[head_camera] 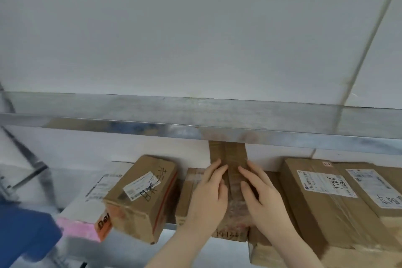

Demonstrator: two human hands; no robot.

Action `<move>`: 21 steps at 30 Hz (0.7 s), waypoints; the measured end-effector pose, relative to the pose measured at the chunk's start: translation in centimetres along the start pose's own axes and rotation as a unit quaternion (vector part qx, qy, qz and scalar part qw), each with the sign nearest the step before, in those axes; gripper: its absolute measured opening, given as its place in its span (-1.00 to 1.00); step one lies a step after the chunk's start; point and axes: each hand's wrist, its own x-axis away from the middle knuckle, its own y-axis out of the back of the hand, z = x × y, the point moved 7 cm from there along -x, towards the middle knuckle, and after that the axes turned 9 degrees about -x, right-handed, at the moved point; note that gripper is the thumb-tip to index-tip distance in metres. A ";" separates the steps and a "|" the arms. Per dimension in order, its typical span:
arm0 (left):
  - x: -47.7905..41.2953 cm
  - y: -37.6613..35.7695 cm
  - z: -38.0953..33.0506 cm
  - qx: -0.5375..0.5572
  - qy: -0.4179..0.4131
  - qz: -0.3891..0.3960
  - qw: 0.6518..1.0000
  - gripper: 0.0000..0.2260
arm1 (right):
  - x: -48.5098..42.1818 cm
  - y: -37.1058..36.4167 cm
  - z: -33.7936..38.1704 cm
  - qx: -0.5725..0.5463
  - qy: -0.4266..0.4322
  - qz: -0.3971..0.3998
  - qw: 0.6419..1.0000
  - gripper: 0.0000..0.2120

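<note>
up on the shelf (121, 252), left hand (208, 191) and right hand (261, 193) lie flat, fingers straight, on the narrow taped box (232, 156); i'd push evenly so it slides in straight.

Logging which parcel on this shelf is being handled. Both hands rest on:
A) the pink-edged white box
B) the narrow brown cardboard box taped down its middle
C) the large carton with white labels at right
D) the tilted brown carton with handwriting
B: the left hand and the right hand lie side by side on the narrow brown cardboard box, fingers extended.
</note>
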 end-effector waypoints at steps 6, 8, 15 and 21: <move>4.0 9.7 6.4 -0.069 0.060 -0.078 0.993 -0.64 | 0.2 -9.4 6.4 -0.076 0.048 0.067 0.994 -0.68; 5.7 13.1 8.6 -0.090 0.087 -0.105 0.987 -0.64 | 0.4 -13.0 8.9 -0.100 0.072 0.099 0.987 -0.67; 12.2 23.7 16.1 -0.156 0.193 -0.181 0.952 -0.65 | 1.6 -25.8 16.6 -0.175 0.125 0.220 0.951 -0.66; 16.9 33.0 23.0 -0.186 0.245 -0.204 0.929 -0.63 | 3.0 -37.4 23.1 -0.208 0.122 0.316 0.918 -0.65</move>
